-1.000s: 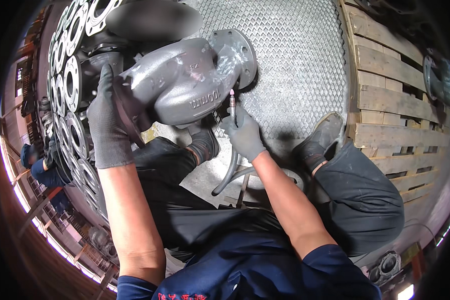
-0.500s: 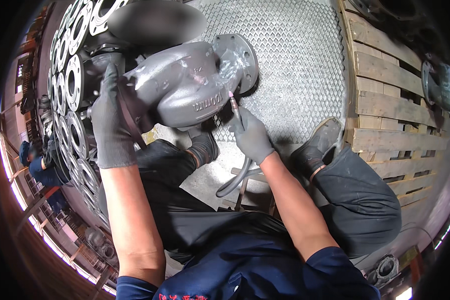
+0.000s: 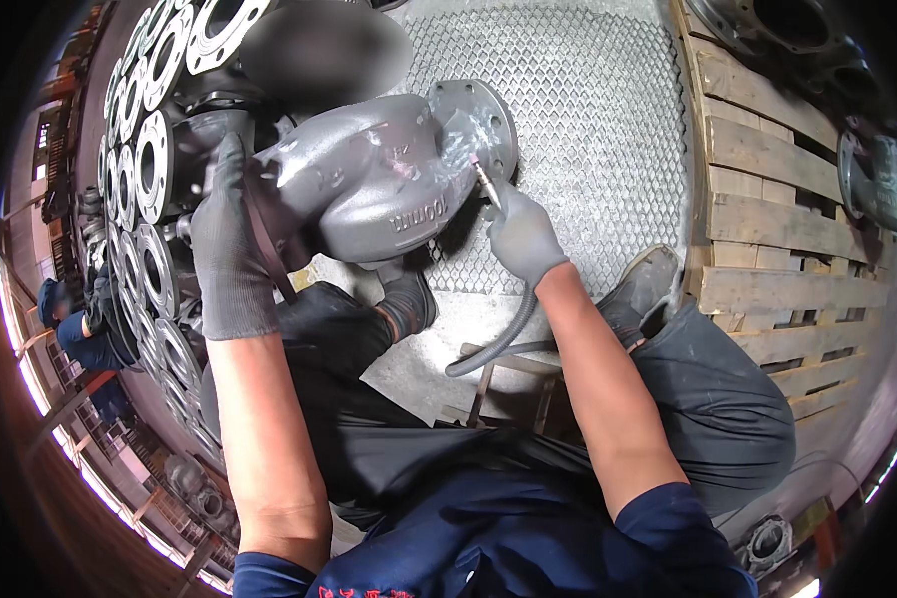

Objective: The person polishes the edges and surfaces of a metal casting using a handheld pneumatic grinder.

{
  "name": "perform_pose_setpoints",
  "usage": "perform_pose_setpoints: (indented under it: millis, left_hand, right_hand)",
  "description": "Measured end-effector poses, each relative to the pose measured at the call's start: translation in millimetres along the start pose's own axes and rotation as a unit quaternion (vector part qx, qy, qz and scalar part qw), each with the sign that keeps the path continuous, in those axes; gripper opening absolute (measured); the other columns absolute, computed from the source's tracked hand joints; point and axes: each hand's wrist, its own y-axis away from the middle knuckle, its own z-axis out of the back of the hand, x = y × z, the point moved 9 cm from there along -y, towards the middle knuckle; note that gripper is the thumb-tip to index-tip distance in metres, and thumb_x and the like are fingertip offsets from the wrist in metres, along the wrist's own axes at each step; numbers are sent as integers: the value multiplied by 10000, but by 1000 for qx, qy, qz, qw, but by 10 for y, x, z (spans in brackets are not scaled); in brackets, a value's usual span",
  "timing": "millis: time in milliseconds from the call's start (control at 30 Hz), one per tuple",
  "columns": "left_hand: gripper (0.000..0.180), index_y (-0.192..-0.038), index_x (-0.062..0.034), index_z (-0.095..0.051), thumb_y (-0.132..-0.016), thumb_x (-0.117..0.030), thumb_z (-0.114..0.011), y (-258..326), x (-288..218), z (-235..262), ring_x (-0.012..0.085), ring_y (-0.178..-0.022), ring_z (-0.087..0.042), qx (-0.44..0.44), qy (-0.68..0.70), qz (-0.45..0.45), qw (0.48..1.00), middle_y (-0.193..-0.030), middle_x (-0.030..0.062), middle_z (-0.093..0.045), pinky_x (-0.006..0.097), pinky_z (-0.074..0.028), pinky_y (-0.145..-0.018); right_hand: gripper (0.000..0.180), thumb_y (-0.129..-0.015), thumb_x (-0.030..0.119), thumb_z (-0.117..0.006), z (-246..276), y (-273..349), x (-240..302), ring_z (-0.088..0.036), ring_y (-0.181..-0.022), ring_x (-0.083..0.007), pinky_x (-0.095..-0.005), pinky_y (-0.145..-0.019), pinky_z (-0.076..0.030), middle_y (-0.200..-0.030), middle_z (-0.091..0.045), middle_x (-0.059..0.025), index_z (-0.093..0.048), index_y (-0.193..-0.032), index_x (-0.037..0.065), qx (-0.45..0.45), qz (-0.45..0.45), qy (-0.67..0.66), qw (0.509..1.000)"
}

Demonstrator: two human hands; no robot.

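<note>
A dark grey cast-metal valve body (image 3: 374,194) lies on its side in front of me, with raised lettering and pale worn patches. Its right-hand flange (image 3: 496,130) has bolt holes and bright whitish marks. My left hand (image 3: 231,254), in a grey knit glove, grips the valve body's left end by the flange edge; some fingers are hidden behind it. In my gloved right hand (image 3: 530,239) is a slim pencil-shaped grinder (image 3: 486,185), its pink tip at the inner side of the right flange. A dark ribbed hose (image 3: 498,349) trails from it below my hand.
Under the valve lies a diamond-patterned metal mesh surface (image 3: 588,130). Several flanged castings (image 3: 152,164) are stacked at the left. A wooden pallet (image 3: 777,209) stands at the right, with another casting (image 3: 882,174) beyond it. A person (image 3: 75,334) is at the far left.
My right hand has moved up and to the right with the grinder, bringing its tip nearer the flange. The hose has swung along. My left hand keeps its grip on the valve body.
</note>
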Motion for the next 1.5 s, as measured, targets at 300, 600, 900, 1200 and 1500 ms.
perform_pose_setpoints:
  millis: [300, 600, 900, 1200, 1500]
  left_hand:
    - [706, -1296, 56, -723, -989, -580, -734, -91, 110, 23, 147, -926, -704, 12, 47, 39, 998, -1150, 109, -765, 278, -561, -791]
    - [729, -1265, 71, -729, -971, -595, -747, -20, -4, 26, 149, -907, -703, 11, 10, -11, 1000, -1128, 111, -768, 281, -565, -794]
    - [673, -1259, 67, -720, -1005, -556, -722, 47, -15, -19, 142, -928, -708, 11, 42, -24, 999, -1140, 122, -765, 264, -555, -763]
    - [573, -1248, 65, -710, -1006, -452, -769, -64, 87, -4, 155, -909, -712, 18, 127, -29, 991, -1123, 117, -758, 271, -563, -765]
    - [574, -1268, 56, -694, -999, -444, -782, 3, 25, -42, 156, -872, -696, 42, 139, -33, 989, -1091, 108, -749, 275, -562, -757]
  right_hand:
    - [423, -955, 50, -549, -2, 102, 18, -677, -1034, -525, -564, -928, -545, -1064, -705, -339, -591, -1370, -18, 39, -20, -51, 998]
    - [452, -952, 41, -544, -40, 84, -19, -680, -1017, -516, -587, -898, -538, -1053, -712, -311, -573, -1402, 12, 23, 3, -56, 998]
    - [533, -966, 11, -540, 205, -13, 731, -682, -1039, -523, -569, -943, -546, -1115, -693, -354, -496, -1495, -28, 34, 76, -108, 991]
    - [665, -947, 18, -564, 289, 74, 1331, -688, -1078, -516, -516, -944, -584, -1252, -635, -385, -363, -1573, -82, -36, 132, 15, 991]
    - [693, -922, -6, -565, 234, 76, 1283, -706, -1020, -506, -514, -892, -601, -1255, -623, -385, -347, -1576, -75, -94, 123, 95, 983]
